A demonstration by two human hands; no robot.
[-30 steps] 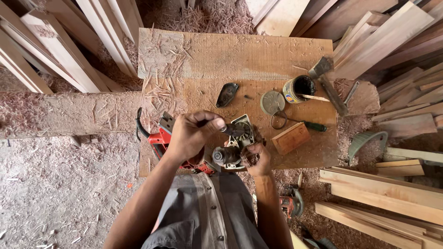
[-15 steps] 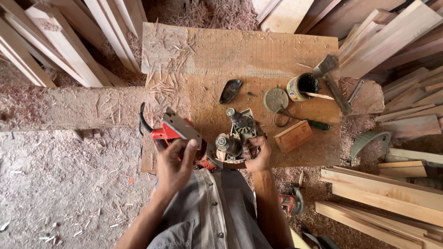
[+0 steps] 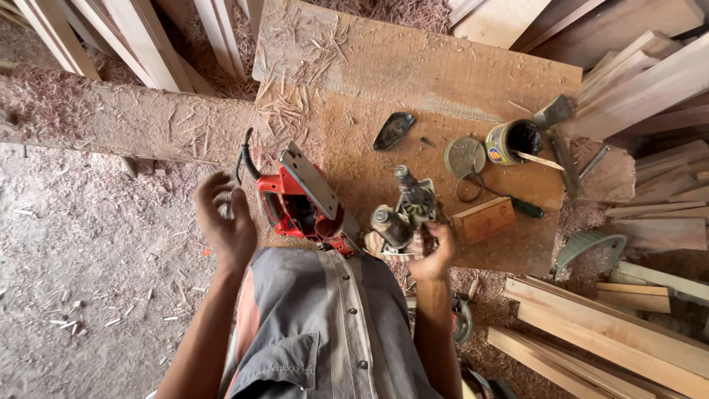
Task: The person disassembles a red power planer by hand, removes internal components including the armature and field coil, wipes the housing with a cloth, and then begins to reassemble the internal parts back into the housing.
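— Well, closest to us the right hand (image 3: pixel 434 251) is closed round a bare motor unit (image 3: pixel 405 214), metal and wound wire, gripping it at its near lower edge where it sits on the bench (image 3: pixel 413 81), just above the striped shirt.

— And the other hand?

— The left hand (image 3: pixel 225 218) hangs open off the bench edge, fingers loosely spread, holding nothing. It's just beside the red power planer (image 3: pixel 303 199), which lies tipped on its side with the grey sole plate turned up.

— How would that motor handle, do you reckon?

— Heavy for its size, I'd judge, rigid, with sharp corners and thin wires that wouldn't like being squeezed. The solid frame looks the safer place to hold, not the shaft sticking up at the far end. The planer looks weighty too, hard plastic, with a black cord looping out at the left.

— What crowds it?

— A small wooden block (image 3: pixel 484 219) sits right beside the motor on the right, nearly touching. Beyond that a screwdriver (image 3: pixel 517 205) with a dark handle, then a round tin lid (image 3: pixel 465 157) and an open tin can (image 3: pixel 513 142) with a stick laid across it. A black curved cover (image 3: pixel 394 130) lies farther up, apart from the rest. A hammer (image 3: pixel 557 133) rests at the right edge.

— And round about?

— Shavings over everything, planks stacked on the right and leaning at the far left
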